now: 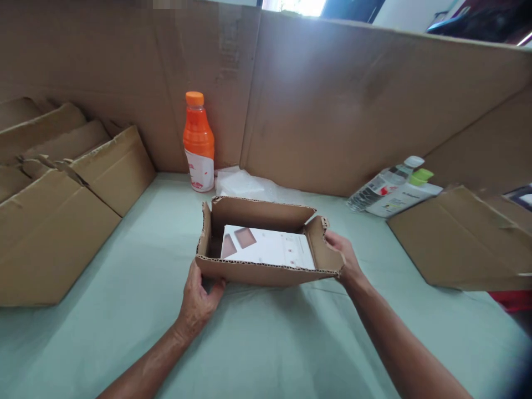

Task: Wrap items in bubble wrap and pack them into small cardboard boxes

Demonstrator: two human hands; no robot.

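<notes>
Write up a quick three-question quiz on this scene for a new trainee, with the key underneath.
1. Multiple choice: what lies inside the small cardboard box held between the left hand and the right hand?
A) an orange bottle
B) a white printed box
C) a crumpled plastic sheet

2. True or false: the clear bottle with the white cap is tilted, not upright.

3. Fill in the gap: the white bottle next to the clear one has a ____ cap.

Key:
1. B
2. True
3. green
</notes>
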